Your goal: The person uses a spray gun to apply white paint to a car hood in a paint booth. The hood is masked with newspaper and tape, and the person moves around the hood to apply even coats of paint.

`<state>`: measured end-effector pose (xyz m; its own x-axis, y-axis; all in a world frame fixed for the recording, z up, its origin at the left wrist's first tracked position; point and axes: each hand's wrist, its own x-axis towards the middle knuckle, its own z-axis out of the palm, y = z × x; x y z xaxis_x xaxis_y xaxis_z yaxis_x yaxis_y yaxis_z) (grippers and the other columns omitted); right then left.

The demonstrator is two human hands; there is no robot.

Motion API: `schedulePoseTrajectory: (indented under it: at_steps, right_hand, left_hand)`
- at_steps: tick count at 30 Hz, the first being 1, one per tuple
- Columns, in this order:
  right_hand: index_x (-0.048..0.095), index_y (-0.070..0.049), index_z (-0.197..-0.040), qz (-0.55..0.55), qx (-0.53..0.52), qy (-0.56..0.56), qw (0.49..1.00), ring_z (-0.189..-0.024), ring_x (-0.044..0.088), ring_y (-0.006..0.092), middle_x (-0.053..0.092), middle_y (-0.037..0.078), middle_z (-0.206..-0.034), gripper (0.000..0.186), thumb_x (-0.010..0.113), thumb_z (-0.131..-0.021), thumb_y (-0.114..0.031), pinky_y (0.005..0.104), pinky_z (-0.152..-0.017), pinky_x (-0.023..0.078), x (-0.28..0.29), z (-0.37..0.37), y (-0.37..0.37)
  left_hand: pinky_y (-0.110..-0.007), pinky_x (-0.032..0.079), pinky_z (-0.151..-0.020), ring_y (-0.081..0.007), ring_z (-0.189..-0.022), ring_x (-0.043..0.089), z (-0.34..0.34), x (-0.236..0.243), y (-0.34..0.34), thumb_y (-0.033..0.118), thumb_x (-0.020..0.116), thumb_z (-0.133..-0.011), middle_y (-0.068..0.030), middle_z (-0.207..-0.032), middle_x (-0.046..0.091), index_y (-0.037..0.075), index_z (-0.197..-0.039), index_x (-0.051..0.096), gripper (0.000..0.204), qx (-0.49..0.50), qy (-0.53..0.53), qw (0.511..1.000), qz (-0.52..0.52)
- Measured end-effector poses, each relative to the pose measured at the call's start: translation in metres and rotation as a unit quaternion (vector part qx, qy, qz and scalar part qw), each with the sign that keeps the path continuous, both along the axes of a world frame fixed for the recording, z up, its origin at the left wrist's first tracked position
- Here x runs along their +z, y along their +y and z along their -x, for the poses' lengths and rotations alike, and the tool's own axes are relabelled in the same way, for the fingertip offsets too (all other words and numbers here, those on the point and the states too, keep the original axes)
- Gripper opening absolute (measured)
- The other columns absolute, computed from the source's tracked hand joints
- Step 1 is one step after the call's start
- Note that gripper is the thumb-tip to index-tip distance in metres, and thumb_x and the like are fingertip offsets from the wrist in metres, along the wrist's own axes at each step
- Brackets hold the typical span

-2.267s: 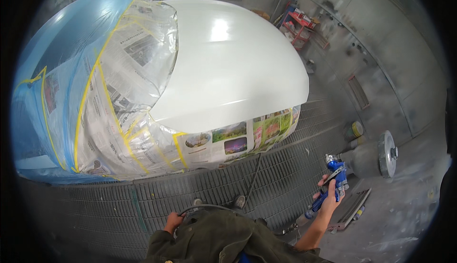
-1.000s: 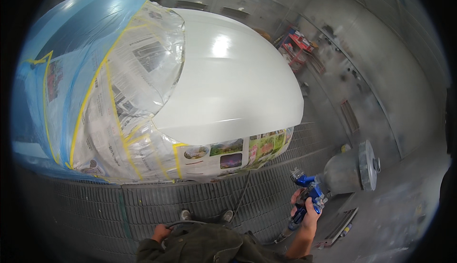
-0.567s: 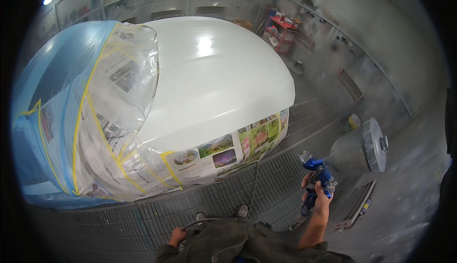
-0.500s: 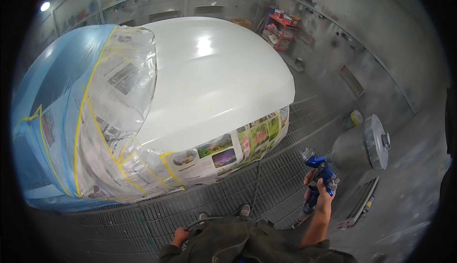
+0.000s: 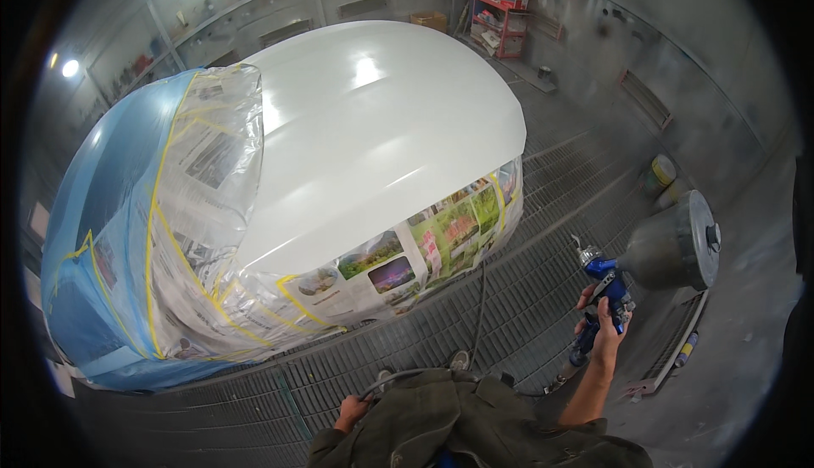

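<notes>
Your right hand [image 5: 604, 332] is closed around the grip of the blue spray gun [image 5: 604, 298], held out to your right, well apart from the car. Its grey cup [image 5: 674, 243] points away to the right, and the nozzle is not aimed at the panel. Your left hand [image 5: 350, 413] is low by your waist, wrapped around the air hose [image 5: 407, 375], which loops across the grated floor [image 5: 526, 290] toward your feet.

The white hood [image 5: 373, 137] is bare and glossy. Clear plastic sheeting [image 5: 203, 180] with yellow tape [image 5: 157, 214] covers the windscreen area, and newspaper [image 5: 424, 243] masks the front end below the hood's edge.

To do this pass well, bring the gun square to the hood before you pull the trigger, and keep it level as you sweep. Use your left hand to lift the hose behind you, so it never drags against the wet paint or the masking. Overlap each stroke, and start and finish off the panel's edge.
</notes>
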<state>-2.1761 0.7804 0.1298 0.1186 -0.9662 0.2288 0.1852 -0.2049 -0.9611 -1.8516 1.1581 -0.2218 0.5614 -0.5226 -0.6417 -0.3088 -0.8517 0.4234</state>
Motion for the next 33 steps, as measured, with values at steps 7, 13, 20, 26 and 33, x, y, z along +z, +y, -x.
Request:
schedulePoseTrajectory:
  at_steps: [7, 13, 20, 26, 33]
  right_hand:
    - [0.061, 0.005, -0.106, -0.039, 0.022, -0.005, 0.999, -0.078, 0.063, 0.0165, 0.066, 0.013, -0.095, 0.035, 0.065, -0.091, -0.027, 0.0251, -0.043, 0.049, -0.013, 0.028, -0.028]
    - [0.06, 0.006, -0.109, -0.094, 0.148, -0.023, 0.984, -0.079, 0.064, 0.0186, 0.066, 0.014, -0.096, 0.044, 0.069, -0.088, -0.032, 0.0256, -0.045, 0.049, -0.029, 0.034, -0.042]
    - [0.052, 0.002, -0.123, -0.113, 0.241, -0.036, 0.963, -0.082, 0.063, 0.0199, 0.064, 0.015, -0.102, 0.055, 0.071, -0.087, -0.034, 0.0277, -0.048, 0.05, -0.034, 0.028, -0.054]
    - [0.055, 0.003, -0.119, -0.113, 0.225, -0.018, 0.968, -0.081, 0.063, 0.0187, 0.064, 0.015, -0.101, 0.051, 0.071, -0.087, -0.033, 0.0265, -0.047, 0.05, -0.044, 0.033, -0.067]
    - [0.062, 0.005, -0.104, -0.101, 0.138, 0.0, 0.985, -0.079, 0.063, 0.0157, 0.066, 0.012, -0.096, 0.044, 0.07, -0.087, -0.035, 0.0262, -0.045, 0.05, -0.034, 0.042, -0.082]
  left_hand:
    - [-0.049, 0.051, -0.076, -0.0445, -0.089, 0.065, 0.024, 0.0, -0.013, 0.059, 0.059, -0.087, -0.0285, -0.084, 0.067, -0.003, -0.088, 0.072, 0.063, -0.002, -0.03, 1.0, -0.008]
    - [-0.049, 0.05, -0.076, -0.0428, -0.089, 0.066, 0.057, 0.032, -0.026, 0.054, 0.062, -0.087, -0.027, -0.082, 0.068, -0.003, -0.089, 0.072, 0.058, 0.073, -0.011, 0.996, -0.041]
    - [-0.048, 0.05, -0.076, -0.0433, -0.09, 0.066, 0.072, 0.047, -0.029, 0.052, 0.063, -0.086, -0.0265, -0.083, 0.068, -0.004, -0.088, 0.071, 0.057, 0.096, -0.031, 0.994, -0.045]
    - [-0.049, 0.049, -0.074, -0.0444, -0.087, 0.065, 0.056, 0.028, -0.048, 0.053, 0.061, -0.088, -0.0276, -0.08, 0.066, -0.005, -0.084, 0.07, 0.059, 0.054, -0.007, 0.997, -0.05]
    - [-0.051, 0.048, -0.072, -0.0439, -0.083, 0.065, 0.048, 0.027, -0.081, 0.054, 0.059, -0.089, -0.027, -0.078, 0.066, -0.005, -0.082, 0.071, 0.06, 0.012, 0.012, 0.998, -0.06]
